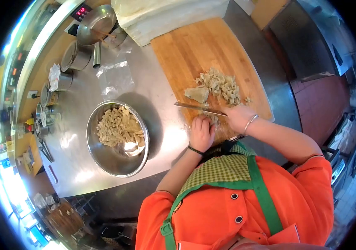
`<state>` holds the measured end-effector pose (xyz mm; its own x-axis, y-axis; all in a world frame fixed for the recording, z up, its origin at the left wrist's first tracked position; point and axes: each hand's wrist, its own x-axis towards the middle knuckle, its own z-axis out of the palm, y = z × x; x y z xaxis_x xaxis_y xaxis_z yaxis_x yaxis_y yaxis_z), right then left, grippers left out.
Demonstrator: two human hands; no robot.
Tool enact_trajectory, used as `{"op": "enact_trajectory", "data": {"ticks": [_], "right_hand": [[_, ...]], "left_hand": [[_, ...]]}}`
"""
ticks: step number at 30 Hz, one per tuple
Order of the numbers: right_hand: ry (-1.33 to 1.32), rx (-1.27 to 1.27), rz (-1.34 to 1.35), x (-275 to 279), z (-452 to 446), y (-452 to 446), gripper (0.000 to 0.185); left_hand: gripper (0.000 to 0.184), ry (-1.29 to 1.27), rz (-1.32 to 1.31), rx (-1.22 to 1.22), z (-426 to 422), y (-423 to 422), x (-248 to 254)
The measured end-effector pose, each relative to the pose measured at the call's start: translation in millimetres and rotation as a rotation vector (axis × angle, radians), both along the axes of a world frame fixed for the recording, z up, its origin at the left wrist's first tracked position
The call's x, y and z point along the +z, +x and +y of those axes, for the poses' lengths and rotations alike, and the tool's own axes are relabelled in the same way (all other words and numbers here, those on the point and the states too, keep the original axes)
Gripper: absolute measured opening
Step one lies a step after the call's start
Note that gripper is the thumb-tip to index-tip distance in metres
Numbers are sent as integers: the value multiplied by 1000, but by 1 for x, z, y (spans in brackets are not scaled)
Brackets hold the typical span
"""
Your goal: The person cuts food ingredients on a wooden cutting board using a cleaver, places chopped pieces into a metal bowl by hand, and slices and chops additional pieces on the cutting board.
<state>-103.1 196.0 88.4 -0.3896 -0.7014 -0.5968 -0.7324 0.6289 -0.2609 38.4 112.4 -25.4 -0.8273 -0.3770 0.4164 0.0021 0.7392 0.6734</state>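
Note:
My right hand [239, 118] is closed on the handle of a knife [199, 109], whose blade points left over the wooden cutting board [194, 46]. Below the blade, my left hand [202, 132] rests at the board's lower left edge, its fingers bent and pressed together over pale food that is partly hidden. Just above the blade lies a larger uncut piece [197, 94]. A pile of chopped pale pieces [219, 84] is beside it. More such pieces [119, 126] fill part of a big steel bowl [138, 162] left of the board.
A white foam box [165, 18] stands at the board's far edge. Clear plastic bags [115, 79] lie on the steel table [74, 154]. A steel pan [97, 25], pots [76, 58] and tongs [45, 150] are along the left side.

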Motion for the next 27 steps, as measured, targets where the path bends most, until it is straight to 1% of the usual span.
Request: {"op": "enact_trajectory", "data": {"ticks": [2, 3, 6, 8, 10, 12, 14, 15, 16, 17, 18, 20, 23, 27], "right_hand": [[190, 159, 11, 12, 0, 2, 24], [190, 157, 17, 11, -4, 0, 24], [147, 179, -18, -7, -7, 4, 21], [55, 129, -4, -24, -10, 5, 20], [33, 103, -7, -26, -10, 2, 20], [5, 70, -16, -29, -4, 5, 20], [-86, -118, -7, -34, 4, -1, 22], [-84, -110, 0, -21, 6, -1, 22], [10, -35, 0, 0, 10, 3, 22], [104, 35, -1, 13, 15, 7, 23], [107, 30, -2, 17, 17, 8, 23], [226, 80, 4, 21, 19, 9, 21], [259, 82, -11, 14, 10, 11, 19], [263, 87, -54, -13, -12, 10, 19]], "left_hand": [[24, -5, -48, 13, 3, 4, 1], [23, -15, -87, 25, 2, 2, 1], [24, -10, -79, 10, 2, 4, -6], [24, -9, -119, 1, 2, 6, -4], [24, -4, -158, -11, 3, 4, -3], [29, 10, 14, -10, 1, 3, -3], [29, 17, 18, -16, -1, 4, -1], [29, 35, 14, -19, 0, 4, -1], [29, 41, 11, -17, 3, 6, -2], [26, 28, -59, -4, 4, 8, -2], [24, 12, -125, 8, 3, 8, -2], [24, 8, -89, -1, 2, 6, 0], [24, 7, -47, -5, 1, 6, -5], [25, 11, -59, -24, 1, 7, -7]]}}
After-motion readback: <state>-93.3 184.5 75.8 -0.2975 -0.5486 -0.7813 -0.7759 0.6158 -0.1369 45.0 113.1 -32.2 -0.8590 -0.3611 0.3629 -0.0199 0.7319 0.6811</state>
